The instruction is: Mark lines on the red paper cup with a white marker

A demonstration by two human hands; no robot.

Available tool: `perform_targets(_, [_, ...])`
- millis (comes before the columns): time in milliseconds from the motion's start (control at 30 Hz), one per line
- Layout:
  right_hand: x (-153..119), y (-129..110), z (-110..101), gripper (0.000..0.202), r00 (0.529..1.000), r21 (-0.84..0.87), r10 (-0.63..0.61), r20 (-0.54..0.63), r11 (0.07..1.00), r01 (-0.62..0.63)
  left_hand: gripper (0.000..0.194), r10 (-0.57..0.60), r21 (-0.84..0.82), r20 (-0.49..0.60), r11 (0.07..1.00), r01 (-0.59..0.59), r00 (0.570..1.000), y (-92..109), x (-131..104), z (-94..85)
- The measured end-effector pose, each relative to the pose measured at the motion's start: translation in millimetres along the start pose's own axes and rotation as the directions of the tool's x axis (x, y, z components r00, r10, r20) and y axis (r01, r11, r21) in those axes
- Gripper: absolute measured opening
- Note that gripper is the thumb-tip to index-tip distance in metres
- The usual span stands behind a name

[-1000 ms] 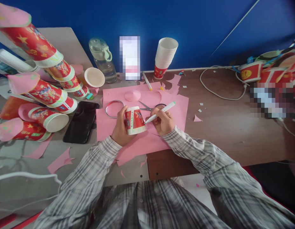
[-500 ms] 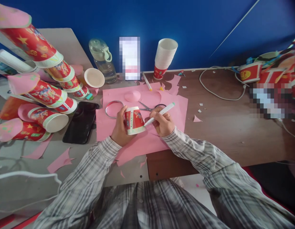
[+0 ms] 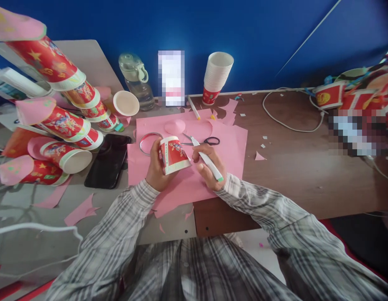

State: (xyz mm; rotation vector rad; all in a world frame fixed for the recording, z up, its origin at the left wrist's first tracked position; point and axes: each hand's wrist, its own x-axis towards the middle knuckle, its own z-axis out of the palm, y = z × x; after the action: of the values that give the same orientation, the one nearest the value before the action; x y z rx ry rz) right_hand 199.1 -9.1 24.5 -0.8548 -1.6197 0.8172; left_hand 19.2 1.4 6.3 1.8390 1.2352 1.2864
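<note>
My left hand is closed around a red printed paper cup, its pale rim facing down and toward me, with green marks along it. In my right hand is a white marker pen with a green end; its tip points up and away, apart from the cup. Both hands are above a pink paper sheet. Behind them lie scissors, partly hidden, a roll of tape and a small pink paper cone.
Rocket-like cups with pink cones crowd the left, near a black phone. A water bottle, a lit screen and stacked paper cups stand along the blue wall. A white cable and more red cups are at right.
The marker has come away from the cup's rim and swung round, its green end now toward me. The cup has turned slightly in my left hand, showing more of its picture.
</note>
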Motion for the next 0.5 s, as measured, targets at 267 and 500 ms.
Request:
perform_targets(267, [-2.6,9.2,9.7,0.052,0.956,-0.208,-0.289,0.041,0.934,0.291,0.088,-0.024,-0.090,0.025,0.996,0.026,0.999,4.2,-0.2,1.5])
perform_targets(500, [-5.8,17.3,7.3,0.045,0.960,-0.240,-0.270,0.073,0.930,0.279,0.101,-0.050,-0.107,0.038,0.993,0.053,0.998,1.8,-1.4,3.9])
